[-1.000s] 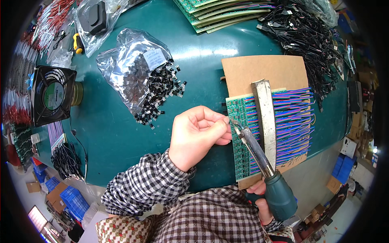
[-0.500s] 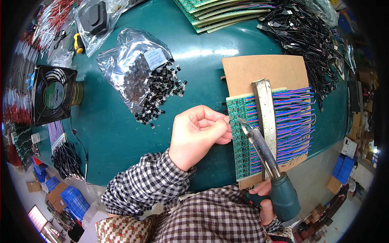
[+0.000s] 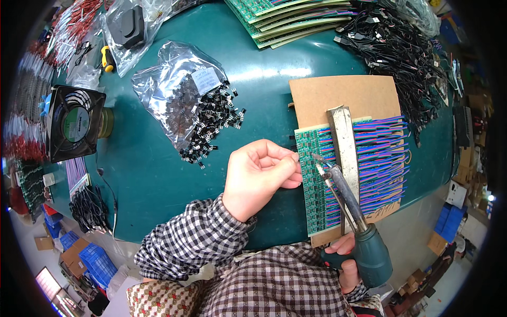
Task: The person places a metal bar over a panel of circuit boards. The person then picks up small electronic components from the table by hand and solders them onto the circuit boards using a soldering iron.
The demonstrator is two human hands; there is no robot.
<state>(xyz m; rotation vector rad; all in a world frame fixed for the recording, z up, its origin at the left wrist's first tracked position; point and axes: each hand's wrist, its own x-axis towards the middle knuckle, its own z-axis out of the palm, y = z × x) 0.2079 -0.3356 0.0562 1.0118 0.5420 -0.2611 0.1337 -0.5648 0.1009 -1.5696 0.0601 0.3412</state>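
My left hand [image 3: 259,179] has thumb and forefinger pinched together at the left edge of a green circuit board panel [image 3: 311,198]. What lies between those fingertips is too small to make out. My right hand [image 3: 347,272], partly hidden, is wrapped round the dark green handle of a soldering iron [image 3: 373,256]. Its thin bent tip is over the panel's left part, just right of my left fingertips. Rows of blue, red and black wires [image 3: 380,158] extend from the panel's right side. A worn metal bar [image 3: 344,153] lies across panel and wires, on a brown cardboard sheet [image 3: 343,95].
Small black connectors [image 3: 214,113] spill from a clear plastic bag [image 3: 171,98] left of the board. A black fan [image 3: 76,124] stands at the far left. Stacked circuit panels [image 3: 296,24] lie at the back, with a heap of black cables [image 3: 391,47] to the right.
The view has shifted slightly, so the bench items sit a little lower. My left hand keeps its pinch at the panel's edge, and the iron's tip stays over the panel.
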